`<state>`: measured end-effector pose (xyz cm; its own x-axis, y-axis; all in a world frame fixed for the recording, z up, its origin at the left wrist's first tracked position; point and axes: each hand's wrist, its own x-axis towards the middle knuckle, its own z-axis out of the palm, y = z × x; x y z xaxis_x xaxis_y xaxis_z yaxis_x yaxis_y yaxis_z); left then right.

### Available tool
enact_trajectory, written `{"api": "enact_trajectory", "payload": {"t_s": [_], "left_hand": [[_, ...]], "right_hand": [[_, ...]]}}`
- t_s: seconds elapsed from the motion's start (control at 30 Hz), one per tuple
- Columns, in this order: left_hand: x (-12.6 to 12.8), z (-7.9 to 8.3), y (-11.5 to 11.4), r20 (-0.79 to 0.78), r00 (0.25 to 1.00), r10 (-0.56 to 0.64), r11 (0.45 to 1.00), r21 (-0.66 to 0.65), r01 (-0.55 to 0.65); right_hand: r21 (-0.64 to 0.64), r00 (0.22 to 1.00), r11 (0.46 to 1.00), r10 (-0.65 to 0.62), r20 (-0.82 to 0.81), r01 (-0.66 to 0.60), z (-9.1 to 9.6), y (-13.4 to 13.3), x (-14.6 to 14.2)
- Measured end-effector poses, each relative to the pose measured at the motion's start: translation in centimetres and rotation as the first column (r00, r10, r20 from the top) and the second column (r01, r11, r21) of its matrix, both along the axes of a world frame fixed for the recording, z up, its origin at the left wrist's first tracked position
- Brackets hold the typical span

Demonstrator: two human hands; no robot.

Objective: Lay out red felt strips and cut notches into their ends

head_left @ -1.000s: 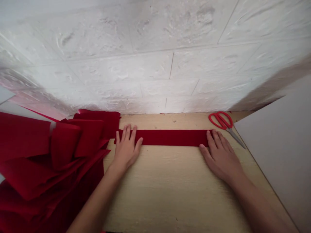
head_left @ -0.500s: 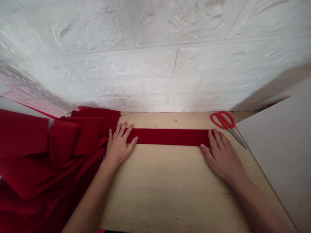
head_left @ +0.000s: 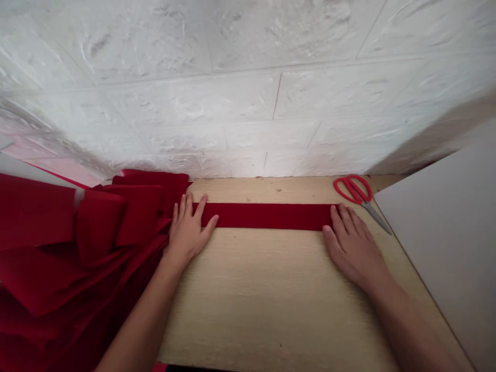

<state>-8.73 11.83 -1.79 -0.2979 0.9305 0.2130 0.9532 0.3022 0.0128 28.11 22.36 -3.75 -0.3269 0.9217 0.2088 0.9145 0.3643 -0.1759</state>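
A flat strip of dark red fabric (head_left: 271, 216) lies straight across the wooden tabletop (head_left: 267, 294). My left hand (head_left: 190, 227) rests on its left end, palm down with the fingers spread. At the right end, my right hand (head_left: 352, 243) lies flat, its fingertips on the fabric and covering that end. Neither hand grips anything. Beyond my right hand sit scissors (head_left: 360, 195) with red handles and grey blades, apart from the strip.
Folded red fabric (head_left: 96, 227) is heaped along the left side, reaching up to my left hand. A white textured brick-pattern wall (head_left: 244, 98) rises behind the table. To the right, a white panel (head_left: 445, 222) borders the tabletop.
Both hands stay near the ends of the strip. The right thumb has shifted slightly right, in closer to its fingers. The view has tilted a little; the scissors have not moved on the table.
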Motion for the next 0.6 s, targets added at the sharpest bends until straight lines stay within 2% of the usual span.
{"api": "enact_trajectory", "payload": {"t_s": [0.1,0.2,0.3,0.43,0.6], "left_hand": [[0.1,0.0,0.0,-0.011,1.000,0.002,1.000,-0.003,-0.002],[0.2,0.1,0.0,-0.007,1.000,0.007,1.000,-0.015,-0.007],[0.3,0.1,0.0,-0.005,1.000,0.007,1.000,-0.027,-0.008],[0.3,0.3,0.0,-0.016,1.000,0.010,0.999,-0.036,-0.011],[0.5,0.4,0.0,-0.015,1.000,0.023,0.999,-0.039,-0.024]], "right_hand": [[0.003,0.989,0.999,-0.033,-0.143,0.034,0.2,0.1,0.1],[0.100,0.959,0.990,-0.071,-0.275,0.102,1.2,0.2,0.4],[0.162,0.945,0.957,-0.194,-0.263,0.241,2.4,0.1,0.6],[-0.004,0.906,0.926,-0.370,-0.206,0.378,3.1,0.0,0.8],[-0.121,0.874,0.905,-0.425,-0.235,0.407,2.8,0.8,1.4]]}}
